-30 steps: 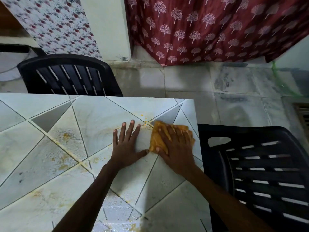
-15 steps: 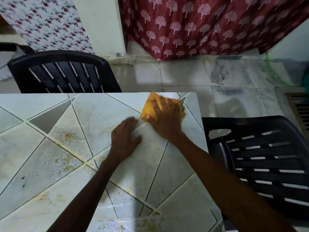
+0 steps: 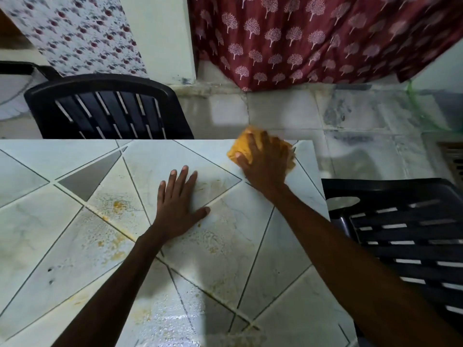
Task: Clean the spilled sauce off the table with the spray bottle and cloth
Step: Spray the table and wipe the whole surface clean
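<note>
An orange cloth [image 3: 240, 147] lies bunched at the far edge of the pale tiled table [image 3: 280, 261], near its right corner. My right hand [image 3: 266, 164] covers the cloth, with fingers curled over it and the thumb against its left side. My left hand [image 3: 178, 209] rests flat on the table's middle, fingers straight and slightly spread. Yellow-orange sauce stains [image 3: 118, 204] and smears [image 3: 115, 246] sit left of my left hand. Wet streaks shine on the near part of the table [image 3: 162, 319]. No spray bottle is in view.
A black slatted chair [image 3: 105, 108] stands behind the table's far edge. Another black chair [image 3: 406, 236] stands close to the table's right edge. A maroon patterned curtain [image 3: 300, 38] hangs beyond a grey tiled floor [image 3: 363, 146].
My right hand has pushed the cloth away from me, from beside my left hand to the table's far edge. My left hand stays flat at about the same spot.
</note>
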The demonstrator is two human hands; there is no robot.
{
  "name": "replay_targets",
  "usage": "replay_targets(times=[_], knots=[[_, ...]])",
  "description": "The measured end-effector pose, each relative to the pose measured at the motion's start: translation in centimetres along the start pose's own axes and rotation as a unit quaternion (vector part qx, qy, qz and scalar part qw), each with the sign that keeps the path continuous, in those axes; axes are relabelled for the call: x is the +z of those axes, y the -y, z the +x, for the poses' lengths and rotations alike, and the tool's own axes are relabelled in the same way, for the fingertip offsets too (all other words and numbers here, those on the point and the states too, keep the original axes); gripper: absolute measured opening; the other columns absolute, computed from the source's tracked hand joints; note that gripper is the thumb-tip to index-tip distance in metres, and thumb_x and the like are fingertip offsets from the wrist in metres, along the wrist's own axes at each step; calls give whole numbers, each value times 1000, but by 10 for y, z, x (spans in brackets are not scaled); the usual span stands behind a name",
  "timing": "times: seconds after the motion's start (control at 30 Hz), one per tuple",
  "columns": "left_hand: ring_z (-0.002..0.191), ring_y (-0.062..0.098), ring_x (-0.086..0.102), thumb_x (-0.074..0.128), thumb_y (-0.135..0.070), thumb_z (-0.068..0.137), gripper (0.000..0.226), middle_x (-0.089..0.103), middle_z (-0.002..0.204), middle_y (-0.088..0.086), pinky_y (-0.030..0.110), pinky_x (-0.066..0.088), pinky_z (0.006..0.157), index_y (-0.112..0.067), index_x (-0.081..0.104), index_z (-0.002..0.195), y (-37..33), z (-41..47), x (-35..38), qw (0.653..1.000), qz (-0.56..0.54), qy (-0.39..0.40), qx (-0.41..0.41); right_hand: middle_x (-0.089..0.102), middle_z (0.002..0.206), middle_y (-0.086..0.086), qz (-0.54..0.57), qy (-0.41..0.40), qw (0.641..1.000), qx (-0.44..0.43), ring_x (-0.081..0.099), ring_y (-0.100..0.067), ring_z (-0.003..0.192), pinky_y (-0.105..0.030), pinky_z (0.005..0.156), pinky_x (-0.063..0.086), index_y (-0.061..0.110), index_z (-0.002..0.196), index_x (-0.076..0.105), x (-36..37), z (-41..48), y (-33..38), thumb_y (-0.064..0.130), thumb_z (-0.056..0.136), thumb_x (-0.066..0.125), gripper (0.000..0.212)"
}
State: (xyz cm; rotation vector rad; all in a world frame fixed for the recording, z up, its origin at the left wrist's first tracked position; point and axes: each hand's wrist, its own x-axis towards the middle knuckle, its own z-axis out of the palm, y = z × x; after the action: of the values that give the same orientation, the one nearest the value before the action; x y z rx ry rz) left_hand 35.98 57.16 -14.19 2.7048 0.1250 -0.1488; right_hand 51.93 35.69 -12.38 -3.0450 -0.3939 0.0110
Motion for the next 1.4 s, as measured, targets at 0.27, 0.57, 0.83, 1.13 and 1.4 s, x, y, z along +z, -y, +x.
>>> replay_targets(times=[0.27, 0.57, 0.83, 1.13, 1.4], knots=[[141, 26, 38, 55, -44, 82, 65, 44, 151, 8, 46, 33, 115, -10, 54, 138, 12, -1, -21, 987, -129, -85, 45, 27, 164, -3, 58, 36, 980, -188, 25, -33, 150, -57, 118, 21, 38, 156, 28, 5, -108, 30, 69, 94, 37, 70], [148, 24, 21, 46, -67, 81, 75, 27, 160, -6, 47, 20, 113, -29, 40, 146, 28, -25, -22, 998, -13, -64, -4, 42, 156, -6, -21, 13, 999, -36, 42, -41, 135, -57, 110, 30, 35, 154, 32, 5, -11, 25, 78, 87, 34, 80], [147, 30, 21, 43, -59, 77, 74, 36, 155, 0, 55, 20, 112, -23, 48, 141, 40, -39, -32, 980, -45, -133, -143, 21, 167, -1, 26, 41, 981, -191, 21, -34, 151, -56, 119, 18, 36, 158, 23, 6, -85, 87, 75, 92, 35, 78], [145, 26, 26, 53, -60, 80, 71, 33, 156, -7, 52, 25, 110, -29, 43, 143, 58, -44, -35, 983, -14, -129, -128, 29, 164, -7, -7, 37, 997, -63, 28, -37, 148, -55, 118, 23, 32, 159, 20, -3, -75, 8, 81, 90, 21, 84], [144, 31, 31, 53, -34, 86, 59, 40, 154, 2, 55, 30, 112, -17, 48, 142, 63, -47, -40, 981, -70, -140, -113, 28, 164, -5, 30, 31, 986, -163, 26, -35, 148, -54, 118, 22, 32, 158, 25, 9, -64, 155, 72, 93, 32, 77]])
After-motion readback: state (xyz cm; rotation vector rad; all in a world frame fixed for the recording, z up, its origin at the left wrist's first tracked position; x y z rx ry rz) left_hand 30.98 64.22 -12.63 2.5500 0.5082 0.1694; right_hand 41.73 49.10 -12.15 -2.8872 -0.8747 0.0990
